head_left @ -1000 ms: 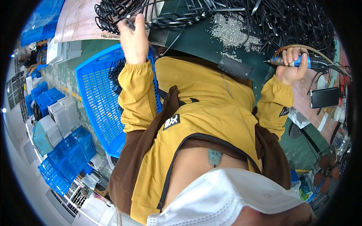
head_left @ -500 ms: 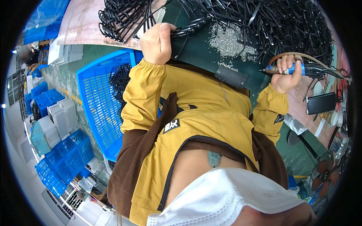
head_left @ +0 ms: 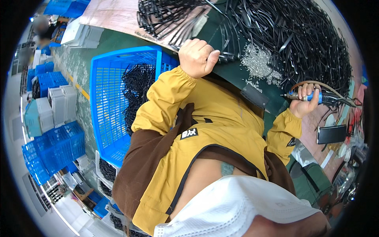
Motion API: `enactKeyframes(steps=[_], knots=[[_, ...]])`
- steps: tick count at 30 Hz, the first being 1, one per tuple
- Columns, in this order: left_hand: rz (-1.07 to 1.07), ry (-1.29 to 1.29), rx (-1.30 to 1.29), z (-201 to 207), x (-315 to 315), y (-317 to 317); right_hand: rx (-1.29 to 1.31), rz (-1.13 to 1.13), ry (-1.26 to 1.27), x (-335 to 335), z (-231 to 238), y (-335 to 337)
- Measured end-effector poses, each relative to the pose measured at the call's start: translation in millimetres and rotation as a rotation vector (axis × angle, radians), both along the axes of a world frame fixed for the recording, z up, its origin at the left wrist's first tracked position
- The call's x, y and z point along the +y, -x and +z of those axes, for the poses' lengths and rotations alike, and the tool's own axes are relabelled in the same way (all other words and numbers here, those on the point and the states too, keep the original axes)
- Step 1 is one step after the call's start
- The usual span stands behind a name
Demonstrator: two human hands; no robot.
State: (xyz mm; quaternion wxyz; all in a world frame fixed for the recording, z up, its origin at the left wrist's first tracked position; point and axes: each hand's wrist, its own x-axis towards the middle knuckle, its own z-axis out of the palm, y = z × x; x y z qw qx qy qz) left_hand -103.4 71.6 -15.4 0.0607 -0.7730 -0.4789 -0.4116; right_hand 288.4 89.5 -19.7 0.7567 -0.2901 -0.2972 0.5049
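Note:
My left hand (head_left: 199,58) is closed in a fist at the table's edge around a bundle of black strips (head_left: 226,57), whose ends stick out on both sides of it. At the right, my right hand (head_left: 307,99) wraps round a blue-and-black handheld power tool (head_left: 327,98) with a thin tip pointing left and a brown tube looping over it. Between my hands lies a pile of small clear pieces (head_left: 258,63). A dark flat box (head_left: 254,96) sits at the table's near edge. Beyond stretches a large heap of black strips (head_left: 300,43).
A blue basket (head_left: 106,102) with black strips inside stands left of my lap. More black strips (head_left: 166,19) lie on the pinkish board at the far left. A black rectangular device (head_left: 331,134) rests on the right. Stacked blue crates (head_left: 59,144) stand on the floor further left.
The whole view has shifted, so the table things sit further right and lower. My left hand has turned, its knuckles now facing up, still closed on the strips. My right hand keeps the tool.

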Motion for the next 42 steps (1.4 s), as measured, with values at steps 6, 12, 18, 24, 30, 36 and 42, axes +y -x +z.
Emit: enactKeyframes(steps=[6, 12, 18, 24, 30, 36, 42], knots=[[0.019, -0.119, 0.034, -1.1, -10.0, 1.7, -0.019, -0.013, 0.01, -0.7, -0.8, -0.1], [-0.089, -0.002, -0.019, 12.3, -2.0, 13.7, -0.02, 0.012, 0.004, -1.9, -0.7, -1.0], [-0.176, -0.252, -0.352, 120.2, 117.9, 50.7, -0.014, -0.016, 0.014, -0.6, -1.9, -1.2], [-0.205, -0.287, -0.914, 192.6, 317.2, 82.0, -0.019, -0.035, 0.038, -0.4, -5.8, -4.3], [-0.211, -0.526, -0.344, 220.8, 431.7, 83.8, 0.046, 0.066, 0.034, -0.1, -4.8, -2.2], [0.115, 0.29, -0.003, 134.2, 513.9, 91.1, 0.014, 0.002, 0.042, 3.0, 2.6, 3.8], [0.24, 0.574, 0.274, 63.7, 514.6, 103.2, 0.0, 0.024, 0.051, 5.1, -1.1, 2.5]])
